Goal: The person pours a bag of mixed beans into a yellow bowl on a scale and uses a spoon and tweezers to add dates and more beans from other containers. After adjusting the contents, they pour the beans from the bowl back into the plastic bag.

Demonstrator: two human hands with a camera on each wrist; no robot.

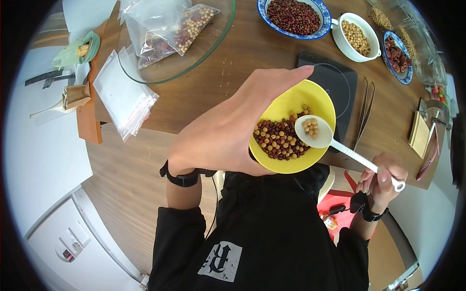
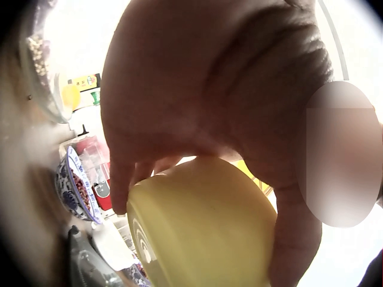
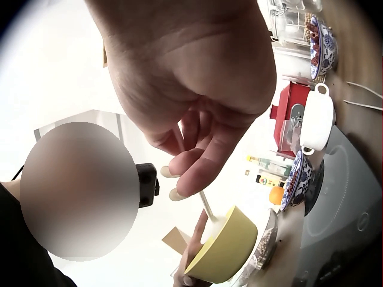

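A yellow bowl (image 1: 291,167) holds dark red beans and pale round beans, and its mouth faces the head camera. My left hand (image 1: 218,123) grips it by the rim and side, thumb along the upper edge. In the left wrist view, the left hand (image 2: 209,89) spans the yellow bowl (image 2: 197,227). My right hand (image 1: 383,179) pinches the handle of a white spoon (image 1: 357,156), whose head, holding a few pale beans, is over the bowl. In the right wrist view, the right hand (image 3: 197,78) has curled fingers around the handle, above the yellow bowl (image 3: 224,251).
Behind the bowl are a black cooktop (image 1: 349,80), metal tongs (image 1: 365,114), a blue-rimmed bowl of red beans (image 1: 293,18), a white pot of pale beans (image 1: 357,39) and a small dish (image 1: 398,58). At left lie plastic bags (image 1: 124,92) and a glass bowl (image 1: 213,51).
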